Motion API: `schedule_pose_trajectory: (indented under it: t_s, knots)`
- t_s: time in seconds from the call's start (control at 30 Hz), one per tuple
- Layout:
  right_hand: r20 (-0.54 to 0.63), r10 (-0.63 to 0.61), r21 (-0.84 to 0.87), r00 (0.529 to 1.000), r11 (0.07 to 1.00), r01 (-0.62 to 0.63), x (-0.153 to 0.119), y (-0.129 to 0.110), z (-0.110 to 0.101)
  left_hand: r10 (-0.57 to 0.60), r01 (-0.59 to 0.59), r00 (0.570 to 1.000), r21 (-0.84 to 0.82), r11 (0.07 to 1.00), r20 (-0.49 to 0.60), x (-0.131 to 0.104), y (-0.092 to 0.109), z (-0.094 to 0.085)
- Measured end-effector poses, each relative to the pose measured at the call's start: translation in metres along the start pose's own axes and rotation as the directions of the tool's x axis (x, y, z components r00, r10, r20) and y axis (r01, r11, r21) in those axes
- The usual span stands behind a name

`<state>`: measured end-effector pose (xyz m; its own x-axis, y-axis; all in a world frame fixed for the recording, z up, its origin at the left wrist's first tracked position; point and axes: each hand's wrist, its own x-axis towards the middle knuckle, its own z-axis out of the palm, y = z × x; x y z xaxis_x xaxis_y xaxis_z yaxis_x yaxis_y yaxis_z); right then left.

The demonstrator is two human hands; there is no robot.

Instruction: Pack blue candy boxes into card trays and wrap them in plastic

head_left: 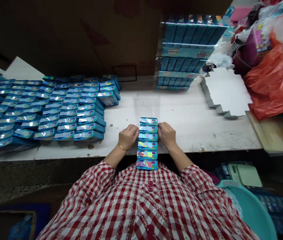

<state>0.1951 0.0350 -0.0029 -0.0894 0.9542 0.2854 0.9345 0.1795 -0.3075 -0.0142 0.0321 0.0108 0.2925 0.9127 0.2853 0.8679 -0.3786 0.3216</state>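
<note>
A row of several small blue candy boxes [147, 145] runs from the table edge toward my body, with shiny printed ends facing up. Its far end meets a clear plastic bag [146, 104] lying flat on the table. My left hand [128, 136] is closed at the left side of the row, its fingertips pinching what looks like the bag's edge. On the opposite side, my right hand [166, 135] is likewise closed, thumb and fingers pressed together by the far boxes. The exact grip of both hands is partly hidden.
Many blue boxes [66, 110] stand in rows at the left. Wrapped packs [185, 53] are stacked at the back right, beside white cut cardboard [227, 90] and a red plastic bag [275, 80]. A turquoise basin [253, 213] sits below right. Brown cardboard [68, 36] rises behind.
</note>
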Motion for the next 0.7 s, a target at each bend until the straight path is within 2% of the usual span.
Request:
schedule_pose_trajectory:
  t_s: [0.07,0.17,0.23,0.3,0.4,0.53,0.7]
  knots:
    - [-0.015,-0.009,0.162,1.0,0.987,0.011,-0.004,0.007,-0.004,0.018,-0.018,1.0,-0.023,1.0,0.0,-0.002,-0.001,-0.002]
    - [-0.036,-0.05,0.411,0.998,0.91,0.061,-0.018,0.021,-0.014,0.092,-0.093,0.995,-0.064,0.994,-0.029,-0.012,-0.007,-0.001]
    - [-0.056,-0.065,0.47,0.996,0.878,0.084,-0.03,0.025,-0.02,0.104,-0.108,0.992,-0.07,0.992,-0.069,-0.02,-0.011,0.002]
    - [-0.046,-0.127,0.429,0.991,0.893,0.135,-0.039,0.022,-0.022,0.069,-0.078,0.992,-0.08,0.994,-0.103,-0.027,-0.014,0.008]
    - [-0.006,-0.207,0.272,0.978,0.941,0.201,-0.044,0.01,-0.016,-0.049,0.038,0.995,-0.121,0.992,-0.092,-0.032,-0.014,0.021]
    - [-0.002,-0.049,0.058,0.999,0.997,0.049,-0.04,-0.005,0.0,-0.193,0.193,0.981,-0.171,0.966,0.021,-0.027,-0.007,0.03]
    - [0.01,0.107,-0.141,0.994,0.984,-0.104,-0.036,-0.011,0.005,-0.19,0.193,0.98,-0.034,0.981,0.064,-0.017,0.0,0.025]
